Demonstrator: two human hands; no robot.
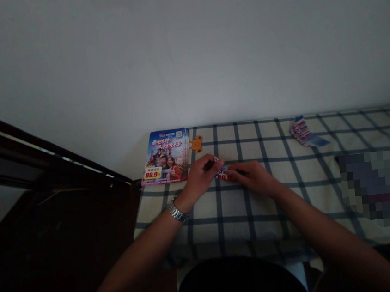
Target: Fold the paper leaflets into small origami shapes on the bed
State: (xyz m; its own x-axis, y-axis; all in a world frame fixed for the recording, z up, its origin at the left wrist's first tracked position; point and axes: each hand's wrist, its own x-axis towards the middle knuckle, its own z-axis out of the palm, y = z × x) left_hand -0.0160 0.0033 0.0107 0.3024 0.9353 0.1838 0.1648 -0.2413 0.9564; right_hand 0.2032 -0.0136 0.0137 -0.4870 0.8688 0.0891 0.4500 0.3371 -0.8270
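Observation:
Between my two hands is a small folded flyer (224, 176), with part of a red "89.9" print showing. My left hand (204, 169), with a silver watch (177, 210) on its wrist, pinches the flyer's left side. From the right, my right hand (252, 175) grips the other side with thumb and fingers. Much of the folded paper is hidden behind the fingers. Just left of my left hand lies a stack of colourful flyers (164, 158), printed with the same "89.9".
A checked cloth (260, 139) covers the surface, and a bear figure (195, 144) shows beside the stack. Toward the back right lies a folded paper piece (305, 133). A blurred-out object (381, 189) lies at the right. A pale wall (185, 54) rises behind; a dark frame (42, 148) stands left.

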